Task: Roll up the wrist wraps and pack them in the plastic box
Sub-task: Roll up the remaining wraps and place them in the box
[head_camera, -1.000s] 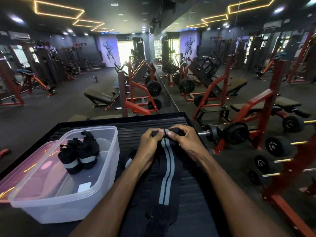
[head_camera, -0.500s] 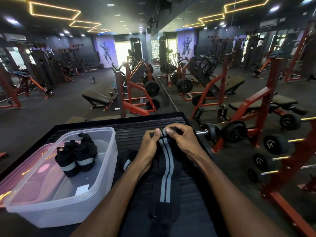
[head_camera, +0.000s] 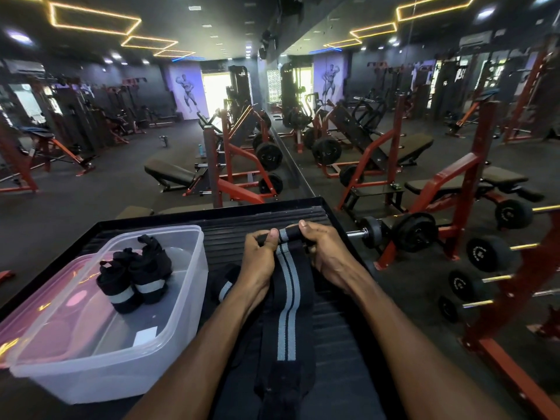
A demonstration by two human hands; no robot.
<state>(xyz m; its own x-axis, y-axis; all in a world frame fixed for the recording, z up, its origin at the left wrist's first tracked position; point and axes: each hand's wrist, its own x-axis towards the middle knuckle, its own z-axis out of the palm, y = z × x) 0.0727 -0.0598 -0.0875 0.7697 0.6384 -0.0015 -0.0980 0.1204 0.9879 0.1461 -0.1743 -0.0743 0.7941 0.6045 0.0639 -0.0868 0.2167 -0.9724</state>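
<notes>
A black wrist wrap (head_camera: 288, 301) with two grey stripes lies stretched toward me on the black ribbed platform (head_camera: 230, 234). Its far end is rolled into a small tube. My left hand (head_camera: 257, 259) pinches the tube's left side and my right hand (head_camera: 324, 253) grips its right side. Left of my hands stands the clear plastic box (head_camera: 181, 322), which holds two rolled black wraps (head_camera: 133, 280) with grey bands. Another loose black wrap (head_camera: 222, 286) lies between the box and my left forearm, partly hidden.
A pinkish lid (head_camera: 33, 322) lies under or beside the box at the left. Beyond the platform's right edge stands a dumbbell rack (head_camera: 485, 259) with red frames. A mirror wall and weight benches (head_camera: 169, 177) fill the gym behind.
The rolled end of the wrap has grown slightly thicker as both hands turned it toward me. The box and its contents have stayed in place.
</notes>
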